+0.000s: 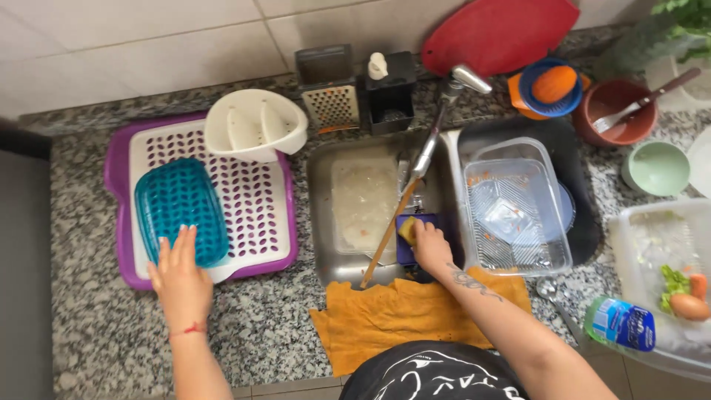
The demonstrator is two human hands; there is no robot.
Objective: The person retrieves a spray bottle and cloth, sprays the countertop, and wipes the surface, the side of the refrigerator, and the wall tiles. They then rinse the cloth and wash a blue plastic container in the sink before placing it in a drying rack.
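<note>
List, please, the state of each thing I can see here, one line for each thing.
teal container: upside down on the drying rack, left hand on it.
sponge: held by the right hand in the sink.
clear container: open, dirty.
grater: upright.
orange cloth: spread flat on the counter edge.
brown bowl: holds a fork.

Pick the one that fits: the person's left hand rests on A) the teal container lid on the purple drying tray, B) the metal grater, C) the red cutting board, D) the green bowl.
A: the left hand lies flat with its fingers on the near edge of the teal container lid, which sits on the purple drying tray, while the right hand holds a sponge in the sink.
</note>
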